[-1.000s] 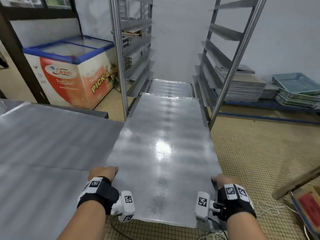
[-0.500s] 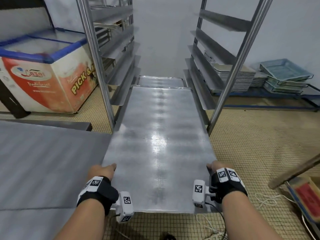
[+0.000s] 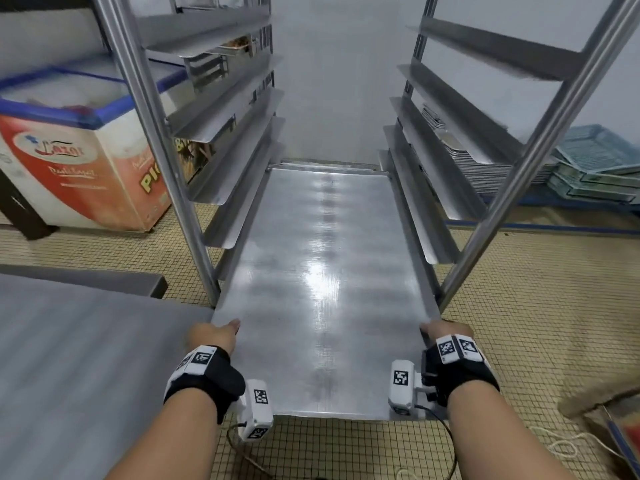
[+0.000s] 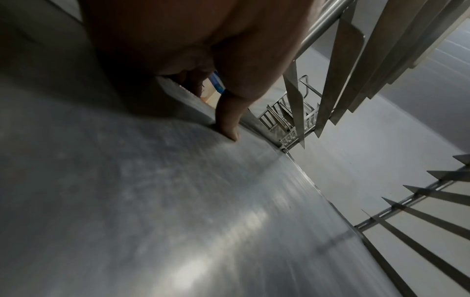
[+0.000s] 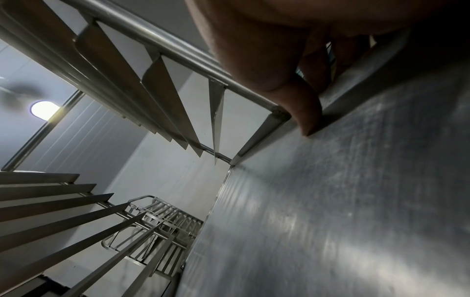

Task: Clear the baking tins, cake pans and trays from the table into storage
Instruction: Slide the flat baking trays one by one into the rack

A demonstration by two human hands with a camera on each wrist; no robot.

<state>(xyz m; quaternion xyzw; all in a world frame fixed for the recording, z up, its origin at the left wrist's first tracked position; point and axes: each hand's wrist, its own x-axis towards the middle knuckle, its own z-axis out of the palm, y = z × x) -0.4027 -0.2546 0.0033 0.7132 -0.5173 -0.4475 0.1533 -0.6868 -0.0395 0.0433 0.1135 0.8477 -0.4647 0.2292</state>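
A large flat metal baking tray (image 3: 322, 292) lies lengthwise between the side rails of a steel rack (image 3: 239, 174), its far end deep inside and its near end sticking out toward me. My left hand (image 3: 216, 336) grips the tray's left edge near the front, thumb (image 4: 229, 122) on top of the tray (image 4: 178, 201). My right hand (image 3: 446, 332) grips the right edge, thumb (image 5: 305, 112) over the rim of the tray (image 5: 343, 201). A second tray (image 3: 322, 166) shows just beyond the far end, lower in the rack.
The steel table (image 3: 69, 358) lies at my left. A chest freezer (image 3: 76, 157) stands left of the rack. Stacked trays (image 3: 485, 164) and blue-green crates (image 3: 595, 168) sit on the floor at right. The rack posts (image 3: 512, 188) flank the tray closely.
The tray has left the table and slid forward into the rack between the rails. Both hands kept their grip on its edges and moved with it.
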